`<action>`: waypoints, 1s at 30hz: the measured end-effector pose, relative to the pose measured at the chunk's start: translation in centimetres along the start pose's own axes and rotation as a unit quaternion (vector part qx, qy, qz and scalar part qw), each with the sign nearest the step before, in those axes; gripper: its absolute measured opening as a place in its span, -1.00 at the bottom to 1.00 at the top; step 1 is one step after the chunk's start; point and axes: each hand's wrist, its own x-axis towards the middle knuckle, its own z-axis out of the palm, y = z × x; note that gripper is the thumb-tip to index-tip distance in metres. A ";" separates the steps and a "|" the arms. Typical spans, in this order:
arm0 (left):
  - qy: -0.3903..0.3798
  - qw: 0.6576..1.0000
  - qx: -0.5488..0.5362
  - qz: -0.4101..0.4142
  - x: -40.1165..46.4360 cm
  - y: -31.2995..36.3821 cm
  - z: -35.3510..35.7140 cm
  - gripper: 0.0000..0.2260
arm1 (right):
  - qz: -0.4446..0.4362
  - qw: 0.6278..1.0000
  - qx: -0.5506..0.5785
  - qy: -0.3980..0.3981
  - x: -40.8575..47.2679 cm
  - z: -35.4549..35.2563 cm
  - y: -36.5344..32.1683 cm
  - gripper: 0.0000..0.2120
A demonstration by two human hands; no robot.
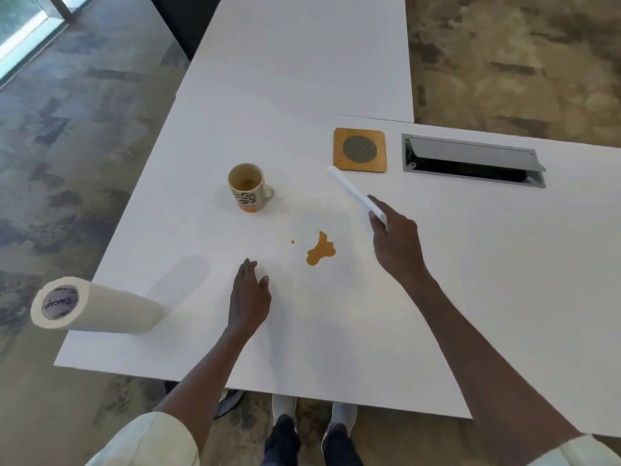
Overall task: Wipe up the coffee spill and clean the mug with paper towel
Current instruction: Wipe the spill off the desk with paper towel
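- Desk [336, 348]: white surface carrying every item listed below.
- Coffee spill [321, 249]: one amber puddle near the desk centre, elongated, long axis running from near-left to far-right. A small separate droplet [292, 242] lies just to its left.
- Mug [248, 187]: upright, well apart from the spill, on its far-left side. Opening faces up, handle points right. Brown residue shows inside at the bottom.
- Paper towel roll [97, 309]: stands at the near-left desk edge. In this wide-angle view its long axis leans toward the left, with the labelled core end facing the camera.
- Right hand [398, 242]: raised above the desk to the right of the spill. Grip closed around one end of a thin white flat object [356, 193]. The object's long axis runs from the hand toward the far-left, its free end close to the coaster. Its identity cannot be determined.
- Left hand [249, 297]: grip released, fingers straight, held low over the desk to the near-left of the spill. Contact with the desk cannot be confirmed.
- Coaster [360, 150]: square, wooden, with a round mesh centre, lying flat beyond the spill.
- Cable hatch [470, 160]: to the right of the coaster, lid tilted open.
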 end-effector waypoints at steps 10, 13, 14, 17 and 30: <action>0.051 0.985 0.149 0.065 1.4 -5.2 2.5 -0.39 | -0.190 0.892 -0.291 -0.289 -3.8 13.1 6.7 -0.16; 0.067 0.984 0.152 0.066 1.3 -5.2 2.7 -0.40 | -0.216 0.878 -0.302 -0.303 -3.8 13.4 8.7 -0.17; 0.069 0.984 0.151 0.066 1.3 -5.2 2.7 -0.40 | -0.222 0.873 -0.305 -0.311 -3.6 13.4 9.2 -0.21; 0.068 0.985 0.146 0.064 1.1 -5.2 2.6 -0.40 | -0.218 0.859 -0.305 -0.349 -3.0 12.9 9.6 -0.38; 0.077 0.984 0.148 0.065 1.2 -5.6 2.7 -0.35 | -0.131 0.935 -0.258 -0.205 0.4 17.5 7.7 -0.23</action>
